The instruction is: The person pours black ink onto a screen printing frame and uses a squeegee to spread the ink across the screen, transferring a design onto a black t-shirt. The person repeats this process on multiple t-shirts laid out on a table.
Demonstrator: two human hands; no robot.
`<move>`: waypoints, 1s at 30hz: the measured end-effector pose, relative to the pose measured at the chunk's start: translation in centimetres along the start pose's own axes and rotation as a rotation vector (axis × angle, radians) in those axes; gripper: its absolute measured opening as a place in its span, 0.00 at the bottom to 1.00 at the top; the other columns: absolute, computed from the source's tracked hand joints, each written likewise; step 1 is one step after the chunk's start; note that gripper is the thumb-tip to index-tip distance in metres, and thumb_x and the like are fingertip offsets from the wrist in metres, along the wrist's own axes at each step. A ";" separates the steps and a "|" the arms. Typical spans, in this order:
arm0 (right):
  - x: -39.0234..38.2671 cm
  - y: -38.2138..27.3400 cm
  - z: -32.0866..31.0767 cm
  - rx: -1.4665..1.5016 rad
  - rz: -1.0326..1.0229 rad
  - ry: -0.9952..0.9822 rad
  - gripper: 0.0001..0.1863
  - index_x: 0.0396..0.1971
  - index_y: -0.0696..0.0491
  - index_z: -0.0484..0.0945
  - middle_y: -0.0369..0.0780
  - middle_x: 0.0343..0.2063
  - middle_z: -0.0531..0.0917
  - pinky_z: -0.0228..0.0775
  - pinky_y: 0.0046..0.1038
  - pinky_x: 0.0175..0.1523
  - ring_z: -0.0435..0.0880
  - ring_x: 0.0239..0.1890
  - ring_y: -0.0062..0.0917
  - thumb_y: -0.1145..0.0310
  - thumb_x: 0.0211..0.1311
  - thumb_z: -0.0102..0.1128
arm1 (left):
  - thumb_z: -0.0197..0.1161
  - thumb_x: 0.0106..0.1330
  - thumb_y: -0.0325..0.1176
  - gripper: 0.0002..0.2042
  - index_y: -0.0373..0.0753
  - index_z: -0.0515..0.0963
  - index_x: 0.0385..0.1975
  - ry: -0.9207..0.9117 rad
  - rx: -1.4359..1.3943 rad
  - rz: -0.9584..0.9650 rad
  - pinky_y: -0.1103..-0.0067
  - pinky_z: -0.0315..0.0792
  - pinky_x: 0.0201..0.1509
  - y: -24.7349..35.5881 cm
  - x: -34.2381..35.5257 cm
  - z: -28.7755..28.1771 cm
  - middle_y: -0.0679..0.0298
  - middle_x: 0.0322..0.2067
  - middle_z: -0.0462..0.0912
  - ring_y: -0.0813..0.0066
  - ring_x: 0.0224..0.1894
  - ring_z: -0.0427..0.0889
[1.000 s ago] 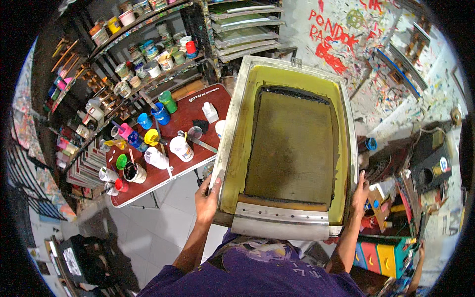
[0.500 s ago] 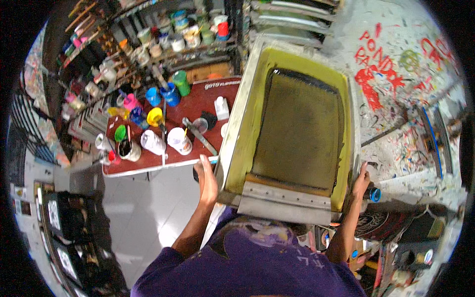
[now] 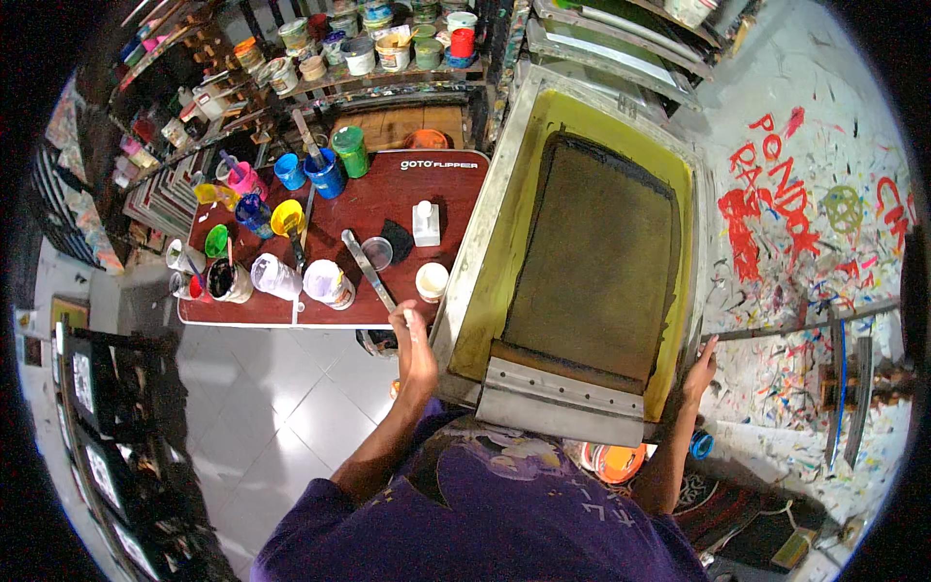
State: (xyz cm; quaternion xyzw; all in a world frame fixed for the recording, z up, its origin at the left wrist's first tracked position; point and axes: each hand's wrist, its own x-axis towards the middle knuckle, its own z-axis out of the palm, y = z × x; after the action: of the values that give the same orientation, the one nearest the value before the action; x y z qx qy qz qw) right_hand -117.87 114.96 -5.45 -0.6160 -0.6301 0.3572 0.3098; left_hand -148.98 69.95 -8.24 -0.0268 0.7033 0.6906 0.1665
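A large screen printing frame is held up in front of my body, tilted, its far end leaning slightly left. Its mesh is dark in the middle with a yellow-green border and black ink along the edges of the dark area. Across its near end lies a grey metal plate with a row of small holes. My left hand grips the frame's left side near the lower corner, its fingers partly hidden. On the opposite side, my right hand holds the lower right edge.
At left stands a dark red table with several paint tubs, a metal spatula and a white bottle. Shelves of paint pots rise behind. Frames fill a rack at the back; a paint-splattered wall is at right.
The view has turned, so the table and shelves show more fully. Both hands keep their hold on the frame, which sits slightly farther right in the picture.
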 end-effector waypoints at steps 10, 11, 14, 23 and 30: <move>6.7 -3.4 3.7 -0.099 -0.175 0.060 0.50 0.47 0.72 0.77 0.48 0.44 0.82 0.68 0.33 0.56 0.77 0.46 0.32 0.27 0.64 0.52 | 0.46 0.75 0.66 0.36 0.35 0.59 0.60 0.015 0.004 0.000 0.71 0.61 0.66 3.4 3.8 3.6 0.50 0.54 0.70 0.64 0.58 0.70; 7.5 -3.9 4.0 -0.091 -0.158 0.061 0.51 0.46 0.73 0.77 0.49 0.44 0.82 0.67 0.33 0.57 0.76 0.47 0.32 0.27 0.64 0.52 | 0.46 0.75 0.66 0.36 0.34 0.59 0.60 0.000 -0.026 0.017 0.71 0.61 0.66 3.5 4.3 4.1 0.50 0.54 0.70 0.64 0.58 0.70; 9.5 -5.2 5.1 -0.015 -0.177 0.046 0.51 0.47 0.73 0.78 0.49 0.44 0.83 0.67 0.33 0.57 0.77 0.46 0.33 0.26 0.64 0.52 | 0.46 0.74 0.66 0.36 0.35 0.60 0.60 0.016 -0.038 0.038 0.69 0.62 0.66 3.4 5.7 5.7 0.49 0.52 0.72 0.60 0.57 0.71; 15.1 -6.2 5.3 -0.092 -0.211 0.018 0.51 0.54 0.71 0.76 0.59 0.52 0.81 0.64 0.39 0.66 0.78 0.58 0.41 0.28 0.64 0.53 | 0.46 0.76 0.63 0.34 0.32 0.64 0.59 0.091 0.031 0.034 0.69 0.59 0.67 1.6 4.5 10.0 0.53 0.53 0.70 0.63 0.58 0.68; 18.9 -8.1 5.5 -0.113 -0.199 0.014 0.45 0.41 0.64 0.79 0.60 0.46 0.82 0.65 0.39 0.64 0.79 0.54 0.46 0.27 0.61 0.55 | 0.45 0.76 0.64 0.35 0.33 0.62 0.61 0.159 -0.056 0.013 0.69 0.54 0.71 1.5 3.5 13.5 0.52 0.57 0.68 0.63 0.61 0.64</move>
State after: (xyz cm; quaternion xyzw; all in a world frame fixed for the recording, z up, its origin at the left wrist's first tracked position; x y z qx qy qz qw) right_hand -127.81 133.59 -2.70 -0.5694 -0.7050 0.2845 0.3128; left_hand -150.04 83.94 -7.66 -0.0817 0.6948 0.7068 0.1051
